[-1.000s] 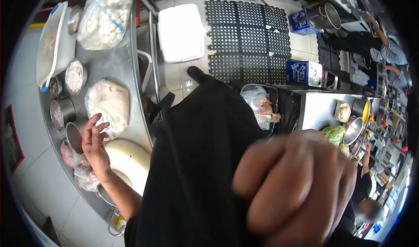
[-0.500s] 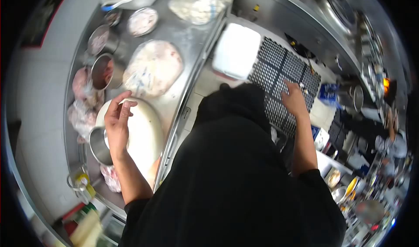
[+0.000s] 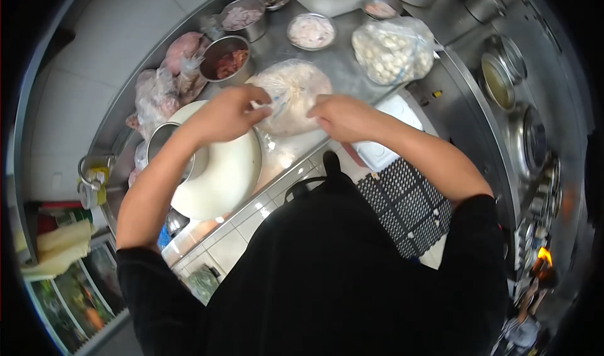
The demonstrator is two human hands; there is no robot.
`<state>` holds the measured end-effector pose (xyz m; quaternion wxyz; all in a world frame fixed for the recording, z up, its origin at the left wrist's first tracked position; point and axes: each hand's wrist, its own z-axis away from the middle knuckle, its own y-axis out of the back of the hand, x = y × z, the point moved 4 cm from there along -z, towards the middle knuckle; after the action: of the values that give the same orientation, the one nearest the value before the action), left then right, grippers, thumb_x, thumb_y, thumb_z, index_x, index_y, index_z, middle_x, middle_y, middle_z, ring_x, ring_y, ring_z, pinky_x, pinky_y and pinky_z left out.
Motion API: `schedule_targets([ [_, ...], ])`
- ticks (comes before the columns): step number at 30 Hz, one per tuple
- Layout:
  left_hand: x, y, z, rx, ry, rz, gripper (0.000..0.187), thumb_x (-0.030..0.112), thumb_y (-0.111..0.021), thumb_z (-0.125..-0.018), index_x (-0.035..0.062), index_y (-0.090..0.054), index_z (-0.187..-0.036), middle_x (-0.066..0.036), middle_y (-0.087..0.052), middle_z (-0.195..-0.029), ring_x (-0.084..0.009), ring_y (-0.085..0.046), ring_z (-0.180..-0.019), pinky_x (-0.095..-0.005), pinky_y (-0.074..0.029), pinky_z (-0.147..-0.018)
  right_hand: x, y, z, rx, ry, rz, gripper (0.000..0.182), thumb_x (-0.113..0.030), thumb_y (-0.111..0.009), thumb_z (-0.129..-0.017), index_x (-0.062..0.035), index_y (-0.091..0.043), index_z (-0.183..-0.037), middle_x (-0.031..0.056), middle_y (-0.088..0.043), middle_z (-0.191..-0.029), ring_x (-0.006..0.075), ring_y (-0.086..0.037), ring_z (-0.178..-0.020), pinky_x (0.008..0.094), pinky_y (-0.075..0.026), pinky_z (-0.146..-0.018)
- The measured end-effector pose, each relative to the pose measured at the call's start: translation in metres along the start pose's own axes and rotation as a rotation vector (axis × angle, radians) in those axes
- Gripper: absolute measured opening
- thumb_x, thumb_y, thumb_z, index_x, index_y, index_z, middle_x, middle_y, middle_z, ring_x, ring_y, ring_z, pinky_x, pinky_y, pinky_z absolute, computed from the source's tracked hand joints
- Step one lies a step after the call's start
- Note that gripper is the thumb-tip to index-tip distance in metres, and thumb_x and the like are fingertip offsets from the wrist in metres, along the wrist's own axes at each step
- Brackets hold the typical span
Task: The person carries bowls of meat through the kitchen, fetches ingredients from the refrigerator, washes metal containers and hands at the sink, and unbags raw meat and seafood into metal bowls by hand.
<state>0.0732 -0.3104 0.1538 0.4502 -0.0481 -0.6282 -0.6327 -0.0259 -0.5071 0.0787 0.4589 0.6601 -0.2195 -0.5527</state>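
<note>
Near the front edge of the surface [image 3: 343, 66], the bag [image 3: 296, 82] is pinched by the left hand [image 3: 233, 114] and touched by the right hand [image 3: 343, 120], whose grip cannot be told, and could be torn by uneven pulling.

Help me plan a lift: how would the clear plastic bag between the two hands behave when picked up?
The bag would probably sag, since its thin film slumps low across the counter. It may feel heavy, as it looks well filled. Its smooth plastic could be slippery.
</note>
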Motion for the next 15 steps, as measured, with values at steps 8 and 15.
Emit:
schedule_targets([
  [8,-0.154,-0.148,-0.122,0.326,0.285,-0.071,0.03,0.023,-0.068,-0.08,0.0035,-0.068,-0.103,-0.024,-0.067,-0.1,-0.0395,-0.064,-0.095,-0.0455,-0.051,-0.084,0.139,-0.116,-0.108,0.34,-0.326,-0.152,0.014,-0.015,-0.061,-0.082,-0.0046,-0.067,-0.09,0.0193,-0.067,-0.093,0.0391,-0.064,-0.088,0.0461,-0.051,-0.081],
  [15,-0.15,-0.166,-0.118,0.46,0.328,0.002,0.041,0.014,-0.065,-0.076,0.0047,-0.065,-0.115,-0.022,-0.062,-0.102,-0.0393,-0.063,-0.094,-0.045,-0.05,-0.086,0.131,-0.111,-0.125,0.198,-0.369,-0.008,0.023,-0.02,-0.065,-0.08,-0.0009,-0.064,-0.093,0.0215,-0.067,-0.099,0.0397,-0.066,-0.086,0.0459,-0.054,-0.079],
])
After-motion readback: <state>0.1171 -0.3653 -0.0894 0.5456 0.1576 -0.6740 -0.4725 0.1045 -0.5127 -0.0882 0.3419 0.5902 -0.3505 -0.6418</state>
